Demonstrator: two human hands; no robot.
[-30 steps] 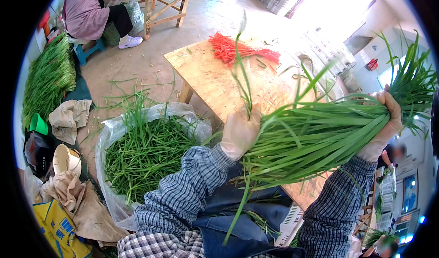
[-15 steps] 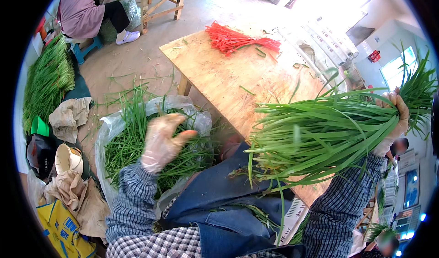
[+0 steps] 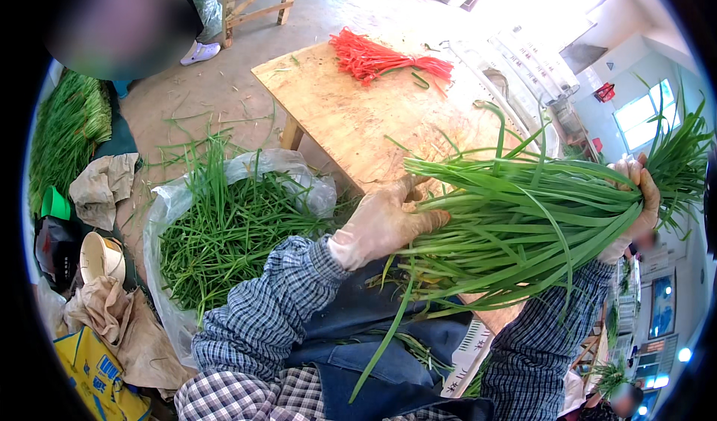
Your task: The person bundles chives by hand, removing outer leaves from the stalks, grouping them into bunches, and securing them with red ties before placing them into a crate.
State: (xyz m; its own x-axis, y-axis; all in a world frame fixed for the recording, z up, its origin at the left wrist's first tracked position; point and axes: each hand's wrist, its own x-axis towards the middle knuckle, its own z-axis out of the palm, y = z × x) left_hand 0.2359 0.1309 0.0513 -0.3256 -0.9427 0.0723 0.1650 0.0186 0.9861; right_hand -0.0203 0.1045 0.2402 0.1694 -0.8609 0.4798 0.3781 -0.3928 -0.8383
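Observation:
My right hand (image 3: pixel 635 193), in a thin pale glove, grips a large bunch of garlic chives (image 3: pixel 538 219) around its leafy part, raised over the right side of the wooden table (image 3: pixel 321 107). The leaf tips fan out beyond that hand; the stem ends point left. At those ends is my left hand (image 3: pixel 392 223), also gloved, thumb and fingers apart along the outer stems. Whether it touches them is hard to tell. One long loose leaf hangs down over my dark blue apron (image 3: pixel 358 376).
A clear plastic bag (image 3: pixel 153 227) full of loose green leaves stands left of my knees. Red ties (image 3: pixel 373 55) lie on the table. Farther left are a chive pile (image 3: pixel 67 122), a cream bucket (image 3: pixel 103 257) and brown cloths (image 3: pixel 104 189). Another person sits at the upper left.
My left hand has moved right from over the plastic bag to the stem ends of the chives. My right hand keeps its grip, slightly lower, and the view has shifted a little.

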